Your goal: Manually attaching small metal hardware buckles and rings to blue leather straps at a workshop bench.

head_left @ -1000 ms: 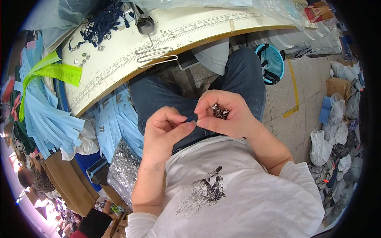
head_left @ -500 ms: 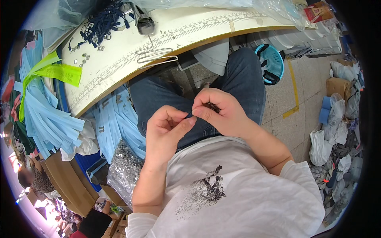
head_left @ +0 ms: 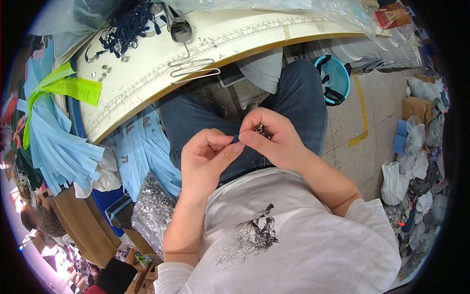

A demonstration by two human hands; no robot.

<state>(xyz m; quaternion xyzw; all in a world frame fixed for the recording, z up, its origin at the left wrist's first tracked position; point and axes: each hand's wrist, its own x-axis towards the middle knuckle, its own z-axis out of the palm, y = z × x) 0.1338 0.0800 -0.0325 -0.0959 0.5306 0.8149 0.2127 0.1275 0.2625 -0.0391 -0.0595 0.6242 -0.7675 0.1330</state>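
Left hand [head_left: 205, 156] and right hand [head_left: 275, 146] pinch small dark-blue piece [head_left: 236, 139]; right cups silvery metal bits [head_left: 262, 130]. Fingertip work, apparently; steadiness needed next.

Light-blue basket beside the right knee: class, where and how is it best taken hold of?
Probably by the right rim of the basket, coming from the right: its curved edge is exposed there, while the knee crowds its left and black pieces cover other parts.
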